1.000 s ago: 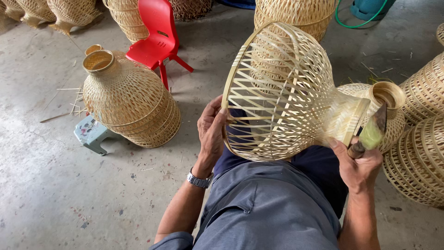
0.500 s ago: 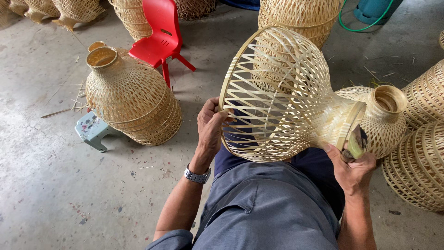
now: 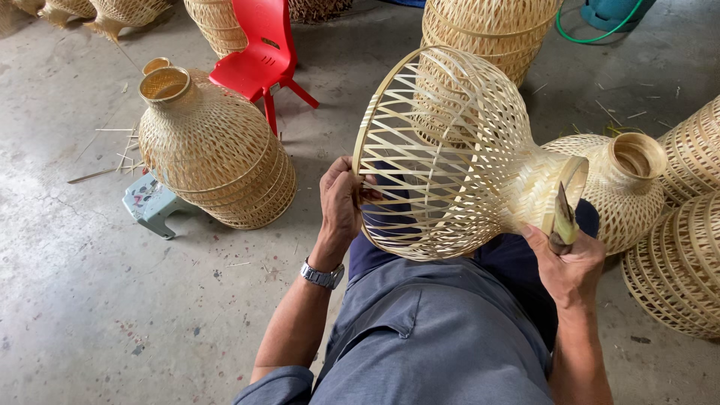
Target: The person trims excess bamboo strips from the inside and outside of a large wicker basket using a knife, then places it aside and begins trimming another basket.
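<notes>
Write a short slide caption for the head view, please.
Left hand grips a woven bamboo basket; right hand holds a knife.

A basket-weaving workshop: woven bamboo baskets (image 3: 214,154) stand in stacks on a bare concrete floor (image 3: 90,300) (strewn with bamboo slivers (image 3: 112,146)), beside a red plastic chair (image 3: 259,52).

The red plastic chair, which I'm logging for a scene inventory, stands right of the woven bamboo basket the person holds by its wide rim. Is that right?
Not quite. The head view shows the red plastic chair to the left of the woven bamboo basket, which the left hand does hold by its wide rim.
</notes>
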